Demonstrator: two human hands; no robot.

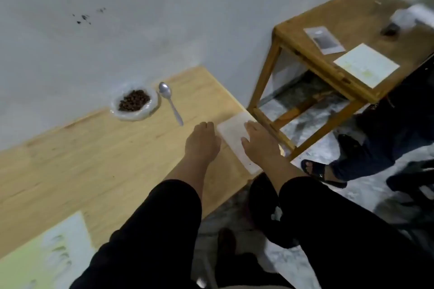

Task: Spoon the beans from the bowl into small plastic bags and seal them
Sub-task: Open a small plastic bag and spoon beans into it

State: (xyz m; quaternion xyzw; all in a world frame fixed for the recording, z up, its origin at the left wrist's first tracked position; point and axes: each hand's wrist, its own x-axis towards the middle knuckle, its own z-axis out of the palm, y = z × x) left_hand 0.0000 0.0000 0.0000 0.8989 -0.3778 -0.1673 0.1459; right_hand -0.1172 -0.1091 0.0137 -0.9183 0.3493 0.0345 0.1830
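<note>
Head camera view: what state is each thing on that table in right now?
Bowl: upright, holding beans.
Spoon: lying beside the bowl, untouched, empty.
Stack of plastic bags: flat at the table's corner, none filled.
Left hand: resting on the table beside the bags.
Right hand: fingers on the bags.

Plain room in a home-like or makeshift workspace, exact type unclear.

Bare grey-white wall [117, 19] with a few dark specks, far side. Light wooden table [94, 148] pushed against it; a darker, worn wooden side table [328, 21] stands just beside it on the right, with loose papers [366, 64] and a small packet [324, 40] on top. Mottled stone-pattern floor [317, 124]. Another person's sandalled foot [314, 169] shows on the floor at the right. Household-type furniture.
</note>
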